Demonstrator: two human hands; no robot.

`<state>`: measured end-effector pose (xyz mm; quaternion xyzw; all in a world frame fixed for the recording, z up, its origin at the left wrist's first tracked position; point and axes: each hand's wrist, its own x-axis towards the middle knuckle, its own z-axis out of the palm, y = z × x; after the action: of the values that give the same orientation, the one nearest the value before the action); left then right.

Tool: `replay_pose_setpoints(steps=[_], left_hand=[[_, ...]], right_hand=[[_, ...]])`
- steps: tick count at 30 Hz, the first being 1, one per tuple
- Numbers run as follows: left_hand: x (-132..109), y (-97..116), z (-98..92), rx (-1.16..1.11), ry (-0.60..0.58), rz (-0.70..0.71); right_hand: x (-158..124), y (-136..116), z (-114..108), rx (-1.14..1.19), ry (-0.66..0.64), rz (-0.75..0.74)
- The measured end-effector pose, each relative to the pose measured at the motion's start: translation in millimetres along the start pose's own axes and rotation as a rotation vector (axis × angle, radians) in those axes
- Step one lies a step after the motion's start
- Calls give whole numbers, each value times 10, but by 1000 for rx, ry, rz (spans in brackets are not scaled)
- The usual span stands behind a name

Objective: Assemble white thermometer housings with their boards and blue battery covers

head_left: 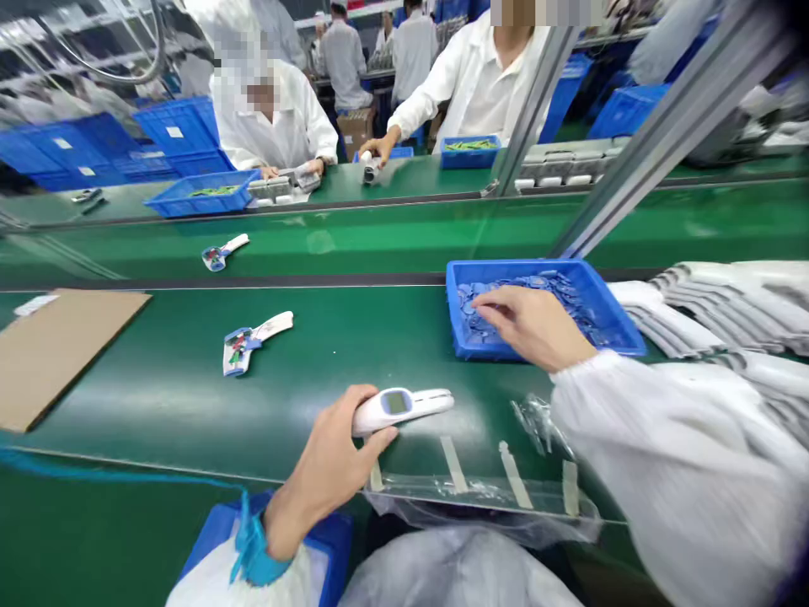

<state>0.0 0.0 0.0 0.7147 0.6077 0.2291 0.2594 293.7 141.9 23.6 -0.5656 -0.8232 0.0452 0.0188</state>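
My left hand (334,451) is closed around a white forehead thermometer (401,407) that lies low over the green bench, its small grey display facing up. Over a blue tray (458,347) hangs my right hand (534,324), thumb and index finger pinched close together. Whatever is between those fingertips is too small to make out. Many small translucent blue pieces (562,291) fill the tray beneath it. Farther left on the bench rests an opened thermometer half (243,350) with its circuit parts and wires showing.
White thermometer housings (726,308) are stacked at the right. A clear plastic bag (480,506) is taped along the front edge. Cardboard (69,346) lies at the left. Behind a transparent partition, another opened thermometer (224,251) sits on the belt, and two co-workers handle parts.
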Motion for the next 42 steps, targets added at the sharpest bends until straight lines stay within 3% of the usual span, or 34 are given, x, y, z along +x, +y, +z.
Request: replay_pose_setpoints(steps=[5, 7, 9, 12, 15, 17, 19, 24, 32, 36, 42], left_hand=[[211, 204, 127, 568, -130, 223], [279, 277, 180, 628, -163, 245], [320, 321, 183, 492, -94, 184], [346, 352, 98, 53, -8, -10], [373, 414, 43, -226, -52, -119], [399, 486, 82, -190, -80, -94], [415, 565, 164, -66, -90, -17], [376, 687, 308, 137, -87, 161], [321, 704, 308, -13, -71, 124], [316, 731, 293, -108, -106, 76], [325, 752, 182, -207, -270, 41]], right_hand=[[352, 148, 147, -24, -148, -90], [405, 182, 169, -17, -149, -95], [373, 199, 137, 7, -110, -76], [135, 132, 3, 101, 10, 2], [-257, -108, -128, 573, 116, 121], [-509, -320, -158, 946, 107, 158], [-698, -500, -141, 1154, 79, 142], [-911, -613, -55, 1317, 94, 155], [-1033, -655, -22, 1727, 10, 335], [-1011, -823, 94, 1792, 102, 363], [-964, -913, 276, 1687, 314, 424]])
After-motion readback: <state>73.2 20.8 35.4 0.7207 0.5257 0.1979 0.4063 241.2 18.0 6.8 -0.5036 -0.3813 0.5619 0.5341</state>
